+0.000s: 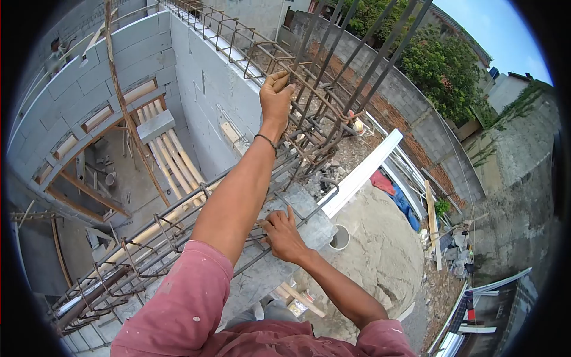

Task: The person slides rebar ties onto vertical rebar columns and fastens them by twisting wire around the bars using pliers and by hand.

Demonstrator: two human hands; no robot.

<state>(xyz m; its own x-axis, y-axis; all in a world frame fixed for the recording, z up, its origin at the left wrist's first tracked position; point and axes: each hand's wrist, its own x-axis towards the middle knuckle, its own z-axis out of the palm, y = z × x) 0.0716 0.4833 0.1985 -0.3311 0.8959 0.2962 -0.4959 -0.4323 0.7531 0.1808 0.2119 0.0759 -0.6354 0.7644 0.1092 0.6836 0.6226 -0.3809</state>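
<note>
steel rebar (318,153) near left hand's fingers (276,80)

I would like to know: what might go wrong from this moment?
The left grip is close to the tall bars; bare metal may scratch it. The right grip is among the lower bars; a shifting bar may pinch it. The floor lies well below, so lost balance may mean a fall.

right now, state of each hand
Left hand: curled closed beside rusty steel rebar cage; hold unclear.
Right hand: half-curled at dark steel bars; grip unclear.
</note>
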